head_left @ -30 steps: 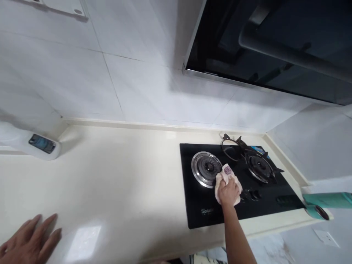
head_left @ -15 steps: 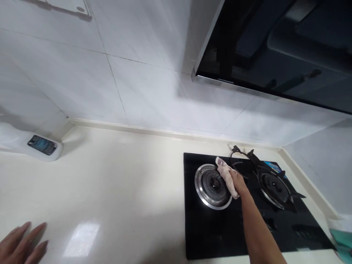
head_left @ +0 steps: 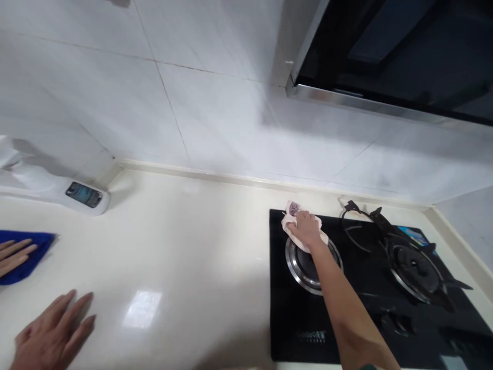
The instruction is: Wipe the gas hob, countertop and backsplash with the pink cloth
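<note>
My right hand (head_left: pixel 306 227) presses a pale, stained cloth (head_left: pixel 291 229) onto the black gas hob (head_left: pixel 298 321). The cloth covers the back part of the left burner (head_left: pixel 298 267) and reaches toward the hob's rear edge; a printed patch shows at its far end. At the lower left, my left hand (head_left: pixel 54 331) is over the cream countertop (head_left: pixel 169 246) with its fingers apart, holding nothing. Whether it rests on the surface I cannot tell.
At the left edge another person's hand (head_left: pixel 13 257) lies on a blue cloth (head_left: pixel 36 257). A white bottle (head_left: pixel 82 198) stands behind it. On the hob's right burner sits a black pan support (head_left: pixel 379 221), with another ring beside it. A dark range hood (head_left: pixel 404 56) overhangs at upper right.
My right hand has moved the cloth back and left over the burner and now lies flatter on it. A co-worker's hand with a blue cloth has come into view. The view has shifted left.
</note>
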Demonstrator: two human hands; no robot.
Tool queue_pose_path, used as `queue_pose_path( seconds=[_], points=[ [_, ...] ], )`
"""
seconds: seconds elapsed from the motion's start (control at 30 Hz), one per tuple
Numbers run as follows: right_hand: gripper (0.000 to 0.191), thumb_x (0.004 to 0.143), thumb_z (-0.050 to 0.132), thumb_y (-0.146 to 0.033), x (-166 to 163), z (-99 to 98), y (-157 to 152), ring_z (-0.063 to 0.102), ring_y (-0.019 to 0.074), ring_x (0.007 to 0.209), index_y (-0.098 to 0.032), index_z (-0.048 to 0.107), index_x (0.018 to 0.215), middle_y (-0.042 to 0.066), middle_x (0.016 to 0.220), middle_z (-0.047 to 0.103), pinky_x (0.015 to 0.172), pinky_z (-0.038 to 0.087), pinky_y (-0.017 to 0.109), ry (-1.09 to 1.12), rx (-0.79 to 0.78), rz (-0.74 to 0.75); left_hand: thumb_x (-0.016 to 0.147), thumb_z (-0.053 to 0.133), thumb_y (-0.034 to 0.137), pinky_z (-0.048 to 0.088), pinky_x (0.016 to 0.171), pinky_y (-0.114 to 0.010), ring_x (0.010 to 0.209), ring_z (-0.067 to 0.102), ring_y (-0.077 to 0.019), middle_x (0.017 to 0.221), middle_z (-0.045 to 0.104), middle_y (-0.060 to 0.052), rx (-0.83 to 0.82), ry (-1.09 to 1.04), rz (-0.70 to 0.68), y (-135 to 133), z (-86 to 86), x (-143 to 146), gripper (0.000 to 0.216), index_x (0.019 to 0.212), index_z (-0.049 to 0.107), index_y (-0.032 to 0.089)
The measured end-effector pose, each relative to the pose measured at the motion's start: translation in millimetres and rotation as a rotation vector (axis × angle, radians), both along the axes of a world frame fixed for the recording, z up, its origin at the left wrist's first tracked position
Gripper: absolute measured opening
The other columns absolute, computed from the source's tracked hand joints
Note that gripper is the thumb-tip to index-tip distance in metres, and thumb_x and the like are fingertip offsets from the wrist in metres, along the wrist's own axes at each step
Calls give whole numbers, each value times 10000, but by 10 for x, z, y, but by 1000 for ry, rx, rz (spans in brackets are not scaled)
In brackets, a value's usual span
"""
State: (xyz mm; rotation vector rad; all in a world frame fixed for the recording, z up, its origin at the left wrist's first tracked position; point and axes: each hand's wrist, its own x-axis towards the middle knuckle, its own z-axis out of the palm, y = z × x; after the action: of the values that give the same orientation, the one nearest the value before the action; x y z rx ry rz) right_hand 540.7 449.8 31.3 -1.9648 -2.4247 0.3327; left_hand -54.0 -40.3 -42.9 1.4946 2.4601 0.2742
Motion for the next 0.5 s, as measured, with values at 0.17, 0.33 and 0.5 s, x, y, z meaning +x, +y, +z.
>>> queue_pose_path(
  seconds=[0.17,0.33,0.5],
  points=[
    [509,965,601,-436,-463,-19,-391,448,366,1348,-167,621,1398,166,1519,548,1119,380,490,39,35,106,1021,412,547,252,1200,-763,1627,250,-413,1722,-148,401,129,104,-20,108,207,174,681,1473,22,876],
    [548,949,670,-446,-692,-45,-961,451,373,1336,-159,620,1414,176,1531,550,1121,369,500,77,74,139,1053,472,479,404,1137,-700,1533,454,-414,1829,198,42,215,229,-186,833,250,774,684,1657,182,614],
    [501,888,764,-427,-560,-166,-1590,493,370,1256,-194,671,1321,145,1450,607,1079,404,522,159,148,150,1073,463,416,393,1193,-530,1546,467,-330,1686,504,-79,292,255,-543,2032,185,1866,483,1539,591,393]
  ],
)
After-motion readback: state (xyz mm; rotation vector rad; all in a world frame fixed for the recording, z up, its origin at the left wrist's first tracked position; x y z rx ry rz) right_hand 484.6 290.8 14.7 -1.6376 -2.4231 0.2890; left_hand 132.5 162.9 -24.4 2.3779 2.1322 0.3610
